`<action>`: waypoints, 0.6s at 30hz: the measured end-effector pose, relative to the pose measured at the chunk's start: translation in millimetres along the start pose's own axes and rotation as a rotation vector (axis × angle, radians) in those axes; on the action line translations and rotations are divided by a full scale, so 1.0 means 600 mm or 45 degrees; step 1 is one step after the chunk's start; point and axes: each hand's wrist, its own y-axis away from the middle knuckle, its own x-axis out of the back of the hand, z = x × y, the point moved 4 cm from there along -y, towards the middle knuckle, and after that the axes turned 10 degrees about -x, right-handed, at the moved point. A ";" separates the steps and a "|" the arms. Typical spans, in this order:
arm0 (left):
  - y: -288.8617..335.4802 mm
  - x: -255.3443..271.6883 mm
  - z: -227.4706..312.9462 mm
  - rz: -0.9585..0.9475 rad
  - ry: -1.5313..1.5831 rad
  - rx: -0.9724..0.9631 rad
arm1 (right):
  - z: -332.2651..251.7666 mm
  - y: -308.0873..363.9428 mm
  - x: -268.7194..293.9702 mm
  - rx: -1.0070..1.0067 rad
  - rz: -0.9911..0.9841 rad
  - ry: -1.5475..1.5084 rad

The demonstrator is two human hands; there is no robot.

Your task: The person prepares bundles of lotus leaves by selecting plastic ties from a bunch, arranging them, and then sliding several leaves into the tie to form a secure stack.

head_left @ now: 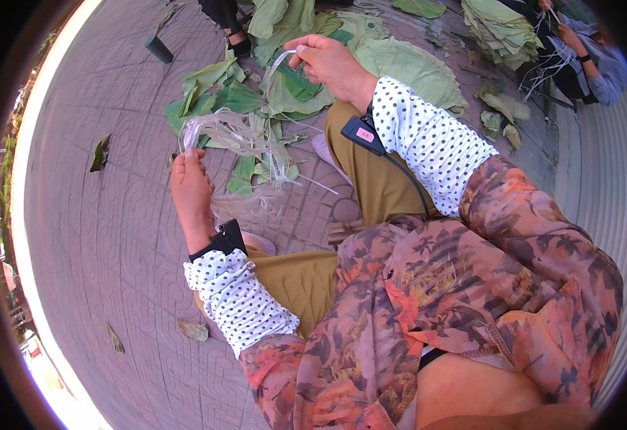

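Observation:
My left hand (191, 188) is closed on one end of a loose bundle of white plastic strings (245, 140). The strings arch over and hang in a tangle between my shins. Farther up and to the right, my right hand (335, 66) pinches a single white strand (276, 68) between thumb and fingers. This strand curves down from the fingertips over the leaves; I cannot tell where its lower end lies. Beneath both hands, torn green leaves (238, 97) are spread on the paving.
Large pale green leaves (413, 72) lie ahead. A leaf stack (499, 32) stands at the far right, beside another person (607, 72) handling white strings. A second person's dark shoe (239, 44) shows at the top. A dark green cylinder (158, 49) is at far left.

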 end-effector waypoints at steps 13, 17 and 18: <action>-0.011 -0.031 0.010 0.138 0.089 -0.079 | -0.100 0.307 0.180 0.110 -0.604 1.046; -0.007 -0.050 0.018 0.089 0.100 -0.074 | -0.024 0.376 0.327 -0.014 -0.409 1.386; -0.012 -0.037 0.023 0.022 0.088 -0.103 | -0.023 0.371 0.326 0.214 -0.206 1.617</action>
